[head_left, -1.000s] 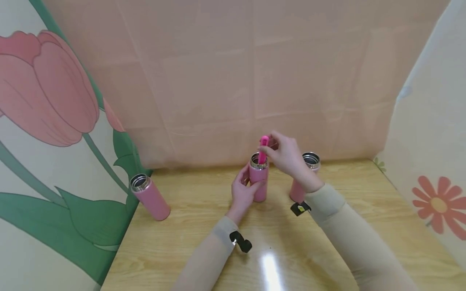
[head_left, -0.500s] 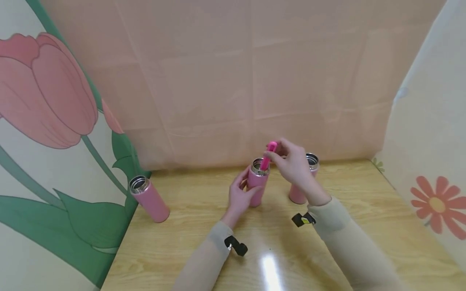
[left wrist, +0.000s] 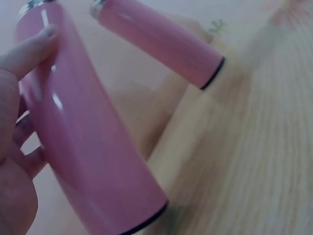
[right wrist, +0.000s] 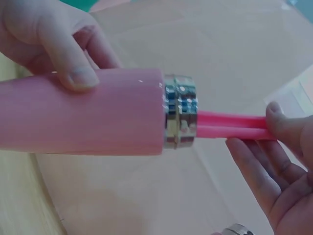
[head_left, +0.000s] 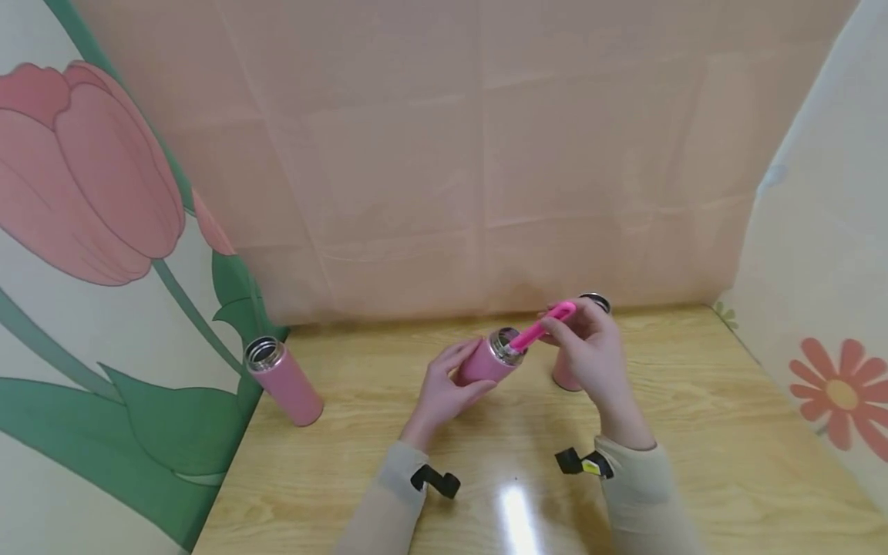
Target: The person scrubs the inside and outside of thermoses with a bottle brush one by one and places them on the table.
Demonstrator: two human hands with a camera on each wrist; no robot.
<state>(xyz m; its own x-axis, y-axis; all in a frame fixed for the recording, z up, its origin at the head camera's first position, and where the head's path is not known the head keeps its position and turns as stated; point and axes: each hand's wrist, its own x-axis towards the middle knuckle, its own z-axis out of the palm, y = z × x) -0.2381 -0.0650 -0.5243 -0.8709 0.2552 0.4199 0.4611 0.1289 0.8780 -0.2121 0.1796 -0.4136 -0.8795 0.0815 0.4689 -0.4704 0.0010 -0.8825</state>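
My left hand (head_left: pixel 440 393) grips a pink steel-necked thermos bottle (head_left: pixel 482 366) round its body, thumb on the near side. The bottle tilts with its mouth to the right. My right hand (head_left: pixel 593 351) pinches a bright pink handle (head_left: pixel 544 325) between thumb and fingers. The handle has a slotted outer end, and its other end goes into the bottle's mouth, hidden inside. In the right wrist view the handle (right wrist: pixel 232 125) runs straight out of the metal neck (right wrist: pixel 181 112). The left wrist view shows the held bottle's dark-edged base (left wrist: pixel 146 220).
A second open pink bottle (head_left: pixel 287 381) stands upright at the table's left. Partly hidden behind my right hand, a third pink bottle (head_left: pixel 566 374) stands near the back edge. The wooden table (head_left: pixel 375 351) meets a peach cloth backdrop (head_left: pixel 388 262).
My left hand has tipped the bottle from upright, its mouth swinging right. My right hand has moved right and nearer, and the pink handle now leans much lower. The other bottles stay put.
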